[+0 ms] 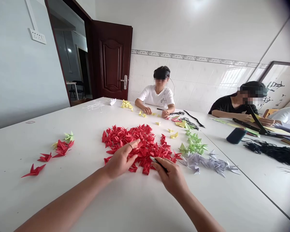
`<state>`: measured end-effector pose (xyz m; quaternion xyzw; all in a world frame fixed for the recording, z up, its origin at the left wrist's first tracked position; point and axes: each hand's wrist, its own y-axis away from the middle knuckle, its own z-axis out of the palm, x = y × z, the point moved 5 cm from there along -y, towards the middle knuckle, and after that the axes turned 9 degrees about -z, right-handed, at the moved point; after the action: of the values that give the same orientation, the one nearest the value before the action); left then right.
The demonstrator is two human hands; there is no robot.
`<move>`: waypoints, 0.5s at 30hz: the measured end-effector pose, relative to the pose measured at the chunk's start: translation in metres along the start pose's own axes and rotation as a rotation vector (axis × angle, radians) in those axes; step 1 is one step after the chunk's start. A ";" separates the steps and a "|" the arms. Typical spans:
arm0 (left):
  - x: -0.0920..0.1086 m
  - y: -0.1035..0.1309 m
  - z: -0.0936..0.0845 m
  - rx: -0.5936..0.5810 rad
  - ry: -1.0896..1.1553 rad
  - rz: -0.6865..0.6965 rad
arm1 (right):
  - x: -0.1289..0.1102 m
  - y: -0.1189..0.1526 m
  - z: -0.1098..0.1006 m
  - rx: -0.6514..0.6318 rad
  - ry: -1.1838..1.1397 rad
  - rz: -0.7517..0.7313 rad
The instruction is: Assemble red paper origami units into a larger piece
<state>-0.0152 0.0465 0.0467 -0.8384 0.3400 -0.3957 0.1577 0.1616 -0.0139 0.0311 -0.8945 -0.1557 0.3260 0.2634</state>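
Note:
A big heap of red folded paper cranes [128, 137] lies on the white table in front of me. My left hand [120, 159] rests at the heap's near left side, thumb and fingers apart, touching the cranes; its fingertips are partly lost among the red paper. At the near right side, my right hand [170, 174] is closed around a slim black pen-like tool [161, 165] with a pale tip. That tip points into the heap; its exact kind is not clear. Green cranes [194, 143] and white cranes [207, 162] lie to the right of the heap.
Loose red cranes [62, 148] sit at the left. Across the table a person in white [157, 95] handles yellow paper pieces [142, 114]. Toward the right, another person [234, 106] works at a paper cutter [256, 120], near a dark thread spool [236, 136] and black cords [275, 151].

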 end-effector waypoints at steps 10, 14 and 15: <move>-0.026 -0.009 -0.004 0.060 -0.041 -0.014 | 0.031 -0.003 -0.014 0.135 0.111 0.183; -0.023 -0.009 -0.007 0.090 -0.086 0.021 | 0.038 -0.003 -0.015 0.135 0.122 0.244; -0.022 -0.010 -0.008 0.098 -0.093 0.023 | 0.040 -0.003 -0.016 0.124 0.124 0.257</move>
<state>-0.0272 0.0690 0.0445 -0.8433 0.3221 -0.3705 0.2188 0.2013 0.0007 0.0227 -0.9075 -0.0031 0.3099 0.2836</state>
